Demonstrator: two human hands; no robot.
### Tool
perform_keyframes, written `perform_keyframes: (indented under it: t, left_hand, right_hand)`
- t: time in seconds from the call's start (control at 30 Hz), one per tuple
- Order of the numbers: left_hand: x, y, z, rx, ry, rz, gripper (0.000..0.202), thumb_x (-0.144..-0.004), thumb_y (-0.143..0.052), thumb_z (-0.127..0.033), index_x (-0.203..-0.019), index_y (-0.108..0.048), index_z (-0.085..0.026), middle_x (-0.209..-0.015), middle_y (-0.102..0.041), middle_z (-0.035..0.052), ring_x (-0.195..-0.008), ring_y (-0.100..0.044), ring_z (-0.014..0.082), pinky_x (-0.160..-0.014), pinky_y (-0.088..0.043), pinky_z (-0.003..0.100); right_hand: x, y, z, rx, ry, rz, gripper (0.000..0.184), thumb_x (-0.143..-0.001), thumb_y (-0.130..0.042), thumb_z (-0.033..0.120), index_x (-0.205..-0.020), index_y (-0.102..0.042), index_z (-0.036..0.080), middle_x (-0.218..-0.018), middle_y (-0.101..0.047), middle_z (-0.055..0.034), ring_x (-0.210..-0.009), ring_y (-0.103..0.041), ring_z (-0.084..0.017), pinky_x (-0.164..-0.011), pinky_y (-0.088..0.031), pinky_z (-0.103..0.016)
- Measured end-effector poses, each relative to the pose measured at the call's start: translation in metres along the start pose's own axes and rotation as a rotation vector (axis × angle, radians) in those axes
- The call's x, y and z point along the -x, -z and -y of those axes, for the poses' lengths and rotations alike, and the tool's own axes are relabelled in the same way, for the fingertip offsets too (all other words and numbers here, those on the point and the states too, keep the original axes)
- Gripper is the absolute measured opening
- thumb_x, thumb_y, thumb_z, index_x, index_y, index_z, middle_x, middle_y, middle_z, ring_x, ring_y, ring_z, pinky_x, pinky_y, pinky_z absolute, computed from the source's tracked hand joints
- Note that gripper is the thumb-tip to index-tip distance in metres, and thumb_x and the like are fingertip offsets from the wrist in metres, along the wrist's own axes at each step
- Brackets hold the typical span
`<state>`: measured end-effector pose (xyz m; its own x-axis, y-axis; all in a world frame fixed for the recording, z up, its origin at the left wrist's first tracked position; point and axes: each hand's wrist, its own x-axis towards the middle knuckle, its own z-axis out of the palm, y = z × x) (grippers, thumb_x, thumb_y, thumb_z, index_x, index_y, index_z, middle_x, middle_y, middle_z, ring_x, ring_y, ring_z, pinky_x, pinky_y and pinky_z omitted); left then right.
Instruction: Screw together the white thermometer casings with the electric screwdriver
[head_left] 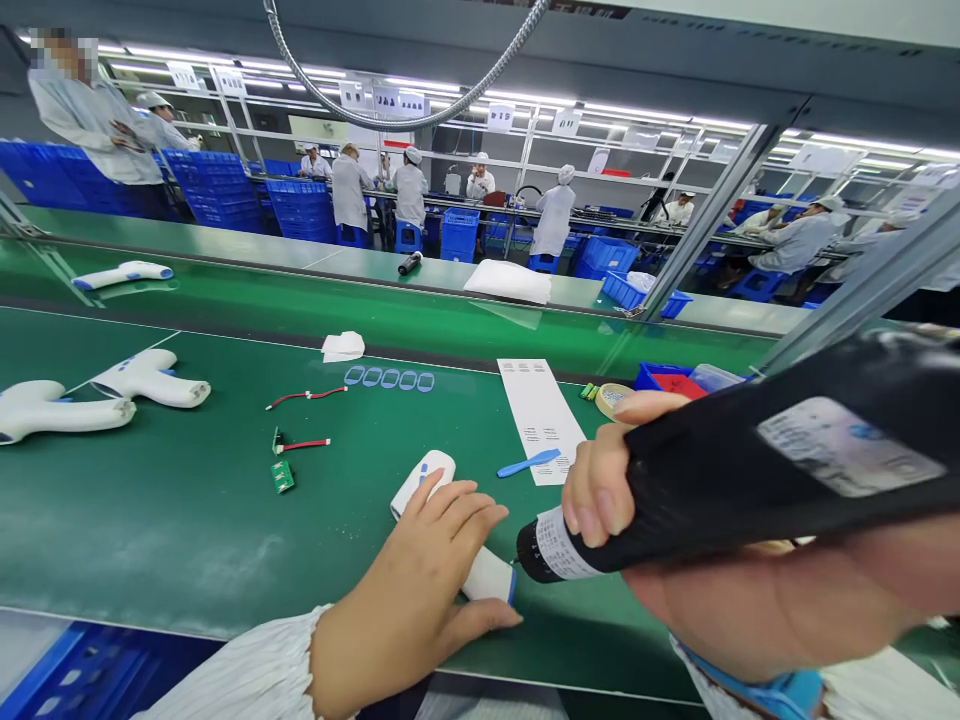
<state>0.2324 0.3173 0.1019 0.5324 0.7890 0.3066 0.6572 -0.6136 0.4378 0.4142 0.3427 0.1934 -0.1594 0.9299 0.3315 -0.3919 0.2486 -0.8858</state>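
Under my left hand (435, 560) lies a white thermometer housing (427, 480), smooth moulded plastic with a rounded head and a blue-edged end; my fingers press flat on it, spread and holding it down on the green desk (187, 520). My right hand (675, 540) is closed around a black electric screwdriver (750, 470), a matt, thick barrel with a white label, its tip touching the housing's near end.

Just beyond my hands I see a blue plastic pry tool (529, 462) resting on a white paper strip (541, 415). Left of my left hand, near it, lie a small green circuit board (282, 476) and two red-and-white wire leads (306, 396). Beyond those is a row of blue oval rings (390, 379) and a folded white cloth (343, 346).

Well to the left, two finished white thermometers (97, 395) lie on their sides. Beyond my right hand stand a roll of tape (611, 397) and a blue tray (664, 378) with a red inner box; I cannot tell what it contains.

Across the belt, people in white coats (555, 215) work beside stacked blue crates (217, 185).
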Motion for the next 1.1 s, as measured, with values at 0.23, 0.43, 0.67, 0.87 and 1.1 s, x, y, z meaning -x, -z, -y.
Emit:
perform_keyframes:
  t: [0.23, 0.43, 0.67, 0.87, 1.1]
  left_hand:
    - [0.01, -0.016, 0.005, 0.019, 0.018, 0.05, 0.043, -0.077, -0.065, -0.044, -0.113, -0.055, -0.022, -0.108, -0.062, 0.0056, -0.116, -0.047, 0.0263, -0.108, -0.022, 0.056]
    - [0.012, -0.02, 0.01, 0.065, 0.015, 0.02, 0.042, -0.079, -0.063, -0.045, -0.114, -0.055, -0.023, -0.107, -0.062, 0.0066, -0.114, -0.047, 0.0259, -0.108, -0.022, 0.054]
    - [0.011, -0.02, 0.012, 0.076, 0.034, 0.056, 0.043, -0.079, -0.061, -0.047, -0.114, -0.055, -0.023, -0.108, -0.062, 0.0039, -0.115, -0.046, 0.0242, -0.11, -0.019, 0.052]
    - [0.01, -0.02, 0.011, 0.087, 0.027, 0.054, 0.042, -0.08, -0.06, -0.047, -0.114, -0.056, -0.023, -0.106, -0.063, 0.0055, -0.113, -0.047, 0.0248, -0.109, -0.019, 0.052]
    - [0.01, -0.018, 0.013, 0.137, 0.051, 0.095, 0.042, -0.081, -0.056, -0.052, -0.112, -0.057, -0.024, -0.105, -0.063, 0.0025, -0.114, -0.047, 0.022, -0.112, -0.013, 0.047]
  right_hand:
    - [0.004, 0.003, -0.016, -0.025, 0.006, 0.109, 0.062, -0.069, -0.05, 0.076, -0.098, -0.059, 0.022, -0.059, -0.059, -0.0036, -0.049, -0.05, -0.019, -0.046, -0.041, -0.032]
    - [0.001, 0.004, -0.031, -0.019, 0.026, 0.114, 0.063, -0.07, -0.047, 0.077, -0.099, -0.057, 0.022, -0.059, -0.057, -0.0019, -0.048, -0.049, -0.017, -0.047, -0.041, -0.03]
    - [0.002, 0.004, -0.038, 0.0, -0.031, 0.125, 0.065, -0.069, -0.045, 0.079, -0.099, -0.055, 0.022, -0.058, -0.056, -0.0019, -0.047, -0.049, -0.018, -0.045, -0.04, -0.03]
    - [-0.001, 0.0, -0.038, -0.042, -0.073, 0.19, 0.062, -0.064, -0.049, 0.08, -0.084, -0.055, 0.022, -0.055, -0.055, -0.0016, -0.044, -0.045, -0.016, -0.043, -0.036, -0.028]
    - [-0.004, 0.002, -0.032, -0.058, -0.254, 0.322, 0.059, -0.059, -0.059, 0.075, -0.084, -0.055, 0.021, -0.057, -0.054, -0.0022, -0.047, -0.047, -0.017, -0.046, -0.034, -0.029]
